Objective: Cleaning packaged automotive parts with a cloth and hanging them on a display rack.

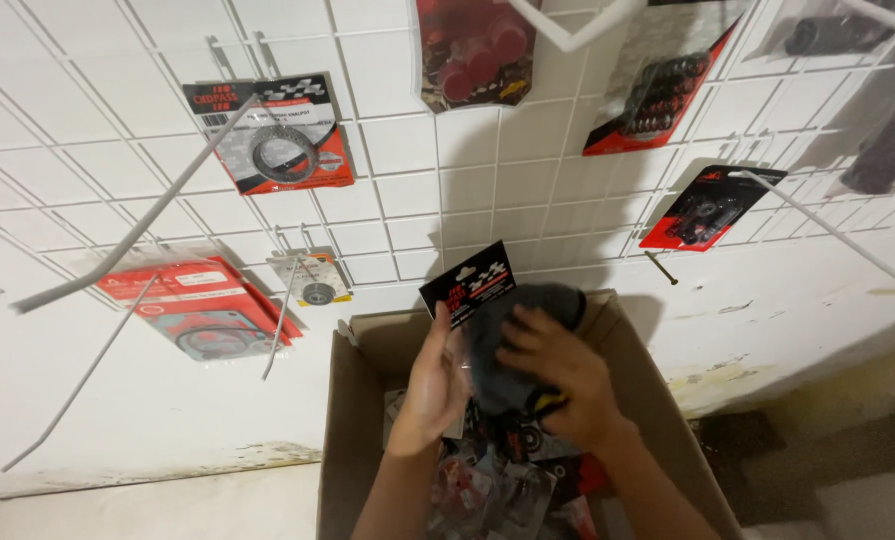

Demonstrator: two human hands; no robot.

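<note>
You are steadying a bagged dark part with a black header card [482, 300] over the cardboard box [352, 420], left hand [429, 385] gripping its nine-o'clock edge, right hand [557, 375] clasping the three-o'clock side.

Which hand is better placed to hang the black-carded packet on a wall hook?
Left, probably. The left hand holds the clear packet with the black header card at its upper edge, card pointing toward the white wire grid. The right hand only cups the dark contents.
</note>
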